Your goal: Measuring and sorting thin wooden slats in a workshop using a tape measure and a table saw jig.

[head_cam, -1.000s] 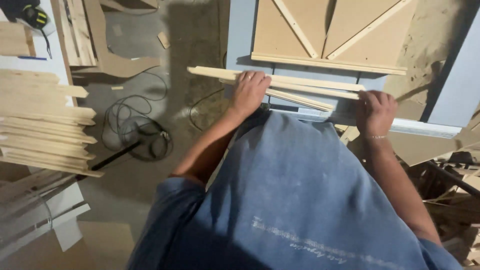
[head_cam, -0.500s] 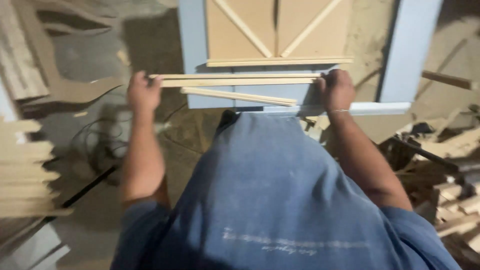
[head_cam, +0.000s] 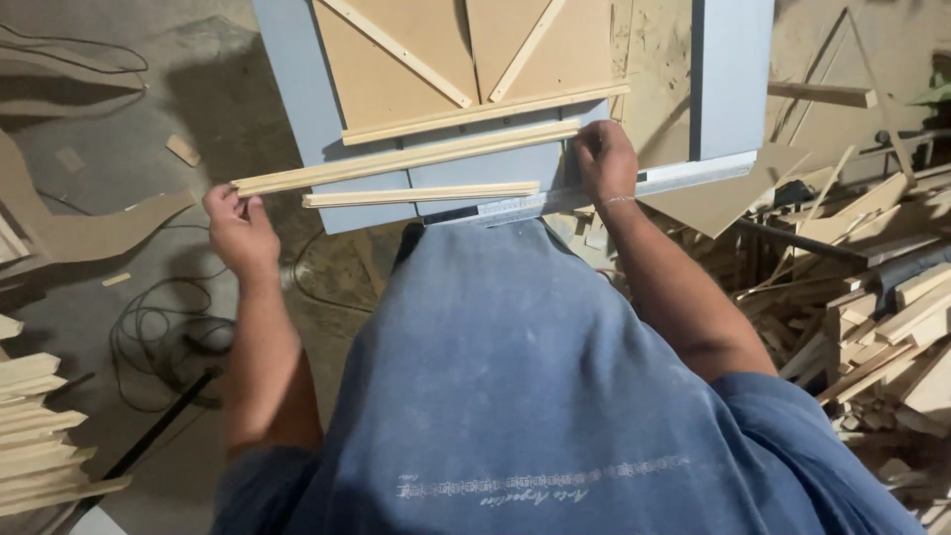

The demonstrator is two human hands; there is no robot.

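Blue bench [head_cam: 287, 89]: both hands' grip shut on long strip [head_cam: 406, 159] ends; 2nd strip [head_cam: 421, 195] beside, scrap pile [head_cam: 872, 307] rt.

strips [head_cam: 406, 159] on table [head_cam: 287, 89], offcuts [head_cam: 872, 327] probably right

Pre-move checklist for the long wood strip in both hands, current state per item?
1. Left hand grips the overhanging end of the long strip: ok.
2. Right hand on the other end: ok.
3. Strip parallel to the panel's bottom rail: ok, roughly.
4. Strip flat on the blue table: cannot tell.
5. Shorter strip lies apart, untouched: ok.
6. Cable on the floor near the feet: not ok.
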